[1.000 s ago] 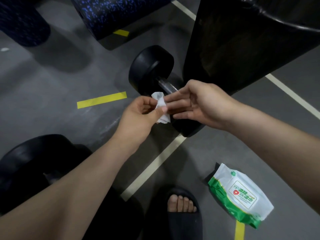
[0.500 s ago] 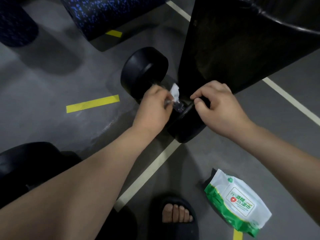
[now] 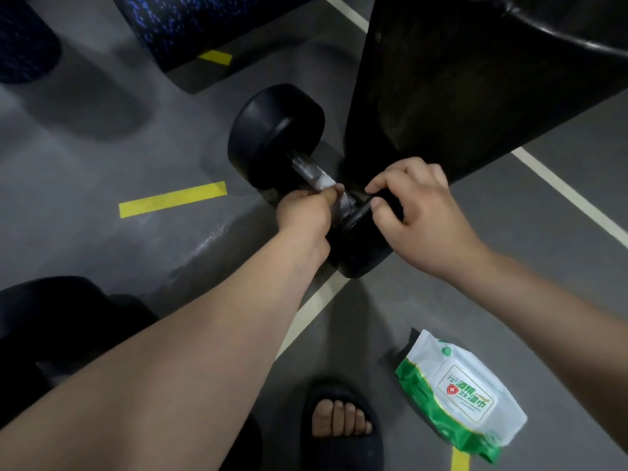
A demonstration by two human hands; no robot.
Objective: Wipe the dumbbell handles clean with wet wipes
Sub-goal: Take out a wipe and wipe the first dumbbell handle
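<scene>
Two dumbbells (image 3: 275,137), one wipe pack (image 3: 462,396)

Black dumbbell (image 3: 275,134) on grey floor (image 3: 102,253), white wipe (image 3: 324,181) on its metal handle (image 3: 303,167), green-white wipes pack (image 3: 465,396) nearby

Probably a gym: black dumbbell (image 3: 306,169), speckled foam roller (image 3: 204,22), line-marked grey floor (image 3: 102,164).

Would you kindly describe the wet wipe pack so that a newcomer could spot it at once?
Start at the grey floor with its painted lines, and find the dark slipper at the bottom edge. Just right of it, the wet wipe pack lies flat on the floor. It is the only white and green thing; the dumbbell beyond is black.
</scene>
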